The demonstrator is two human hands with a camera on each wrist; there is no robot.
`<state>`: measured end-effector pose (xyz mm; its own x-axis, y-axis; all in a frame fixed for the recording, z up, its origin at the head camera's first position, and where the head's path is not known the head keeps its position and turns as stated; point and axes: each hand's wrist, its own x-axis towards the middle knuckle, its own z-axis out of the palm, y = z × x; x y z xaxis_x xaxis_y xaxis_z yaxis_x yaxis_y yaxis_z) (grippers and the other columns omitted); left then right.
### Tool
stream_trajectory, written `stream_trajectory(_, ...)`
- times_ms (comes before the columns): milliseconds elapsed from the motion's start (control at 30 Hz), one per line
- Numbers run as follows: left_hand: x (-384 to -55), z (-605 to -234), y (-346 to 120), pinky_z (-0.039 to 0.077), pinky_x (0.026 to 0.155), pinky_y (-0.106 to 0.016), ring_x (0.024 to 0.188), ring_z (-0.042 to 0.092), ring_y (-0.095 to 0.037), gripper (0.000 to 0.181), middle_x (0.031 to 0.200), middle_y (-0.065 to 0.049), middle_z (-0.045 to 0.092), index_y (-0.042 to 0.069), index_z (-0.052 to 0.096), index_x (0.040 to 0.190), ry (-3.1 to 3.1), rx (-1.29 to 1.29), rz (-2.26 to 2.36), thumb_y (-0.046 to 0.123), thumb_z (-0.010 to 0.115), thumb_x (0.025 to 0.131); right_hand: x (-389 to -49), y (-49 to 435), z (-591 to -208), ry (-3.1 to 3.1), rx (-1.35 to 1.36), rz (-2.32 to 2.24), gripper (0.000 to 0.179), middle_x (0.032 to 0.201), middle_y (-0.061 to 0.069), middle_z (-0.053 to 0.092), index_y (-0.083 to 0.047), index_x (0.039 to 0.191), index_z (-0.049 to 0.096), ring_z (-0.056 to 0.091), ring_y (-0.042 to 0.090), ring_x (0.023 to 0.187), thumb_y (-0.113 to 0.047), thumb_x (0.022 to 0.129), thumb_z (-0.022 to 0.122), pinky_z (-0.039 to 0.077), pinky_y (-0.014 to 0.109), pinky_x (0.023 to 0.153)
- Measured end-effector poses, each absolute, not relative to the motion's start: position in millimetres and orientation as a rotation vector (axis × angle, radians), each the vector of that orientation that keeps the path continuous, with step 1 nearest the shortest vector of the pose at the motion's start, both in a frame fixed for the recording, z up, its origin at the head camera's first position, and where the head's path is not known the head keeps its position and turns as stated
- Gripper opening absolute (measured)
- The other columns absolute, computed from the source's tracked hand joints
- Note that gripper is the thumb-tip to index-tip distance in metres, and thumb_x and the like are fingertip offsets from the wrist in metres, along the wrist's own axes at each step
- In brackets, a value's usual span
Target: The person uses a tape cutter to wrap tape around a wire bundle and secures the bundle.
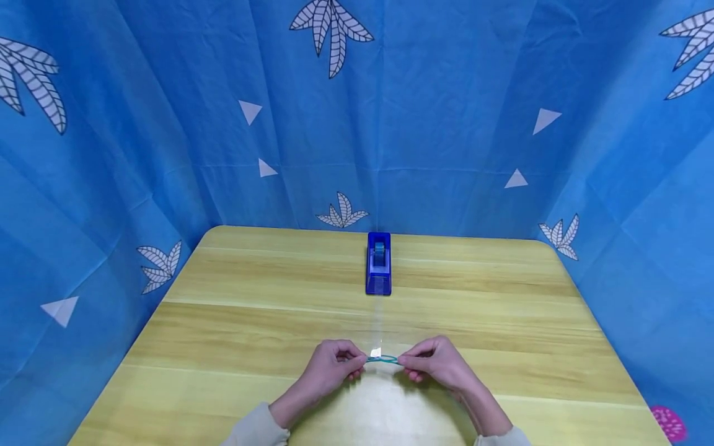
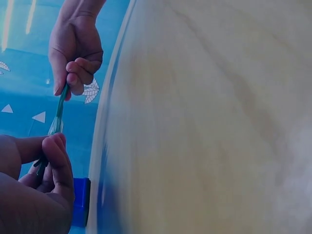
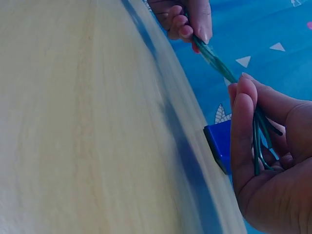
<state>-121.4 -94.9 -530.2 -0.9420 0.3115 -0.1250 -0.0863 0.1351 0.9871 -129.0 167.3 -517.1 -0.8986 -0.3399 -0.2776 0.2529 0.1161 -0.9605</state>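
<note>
Between both hands, low over the table, stretches a bundle of thin green strands (image 1: 389, 358). My left hand (image 1: 333, 367) pinches its left end between thumb and fingers. The right hand (image 1: 440, 370) grips the other end, and several loose strand ends (image 3: 257, 146) fan out past its fingers in the right wrist view. A clear strip of tape (image 1: 377, 319) runs from the blue tape dispenser (image 1: 379, 285) toward me. Its shiny near end meets the bundle between the hands. In the left wrist view, the tape (image 2: 56, 126) shows close against the strands, beside the left fingertips.
The dispenser stands near the back edge of the light wood-grain table (image 1: 251, 272), its front facing me. A blue curtain (image 1: 446, 111) with white leaf and triangle prints encloses the table at the back and on both sides.
</note>
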Motion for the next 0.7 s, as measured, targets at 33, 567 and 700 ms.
stream_trajectory(33, -122, -530, -95, 0.056, 0.059, -0.019, 0.066, 0.063, -0.012, 0.012, 0.085, -0.021, 0.074, -0.008, 0.073, 0.098, 2.102, 0.208, 1.877, 0.003, 0.072, 0.094, -129, 167, -517, 1.972, -0.086, -1.836, 0.023, 0.08, 0.014, 0.076, 0.013, 0.102, 0.074, 0.067, 0.011, 0.061, -0.005, 0.089, 0.079, 0.061, 0.025, 0.061)
stream_trajectory(567, -132, -531, -98, 0.053, 0.059, -0.017, 0.065, 0.06, -0.008, 0.027, 0.079, -0.003, 0.068, -0.009, 0.071, 0.103, 1.881, 0.077, 1.835, 0.017, 0.065, 0.102, -130, 167, -521, 2.191, -0.264, -1.725, 0.018, 0.082, 0.014, 0.076, 0.004, 0.095, 0.08, 0.071, 0.017, 0.065, -0.008, 0.083, 0.085, 0.06, 0.024, 0.059)
stream_trajectory(700, -134, -531, -96, 0.051, 0.059, -0.016, 0.065, 0.058, -0.007, 0.022, 0.079, -0.002, 0.069, -0.01, 0.071, 0.102, 1.889, 0.074, 1.837, 0.012, 0.067, 0.1, -131, 166, -522, 2.312, -0.31, -1.661, 0.016, 0.079, 0.009, 0.076, -0.003, 0.091, 0.082, 0.07, 0.017, 0.065, -0.013, 0.08, 0.088, 0.058, 0.024, 0.056)
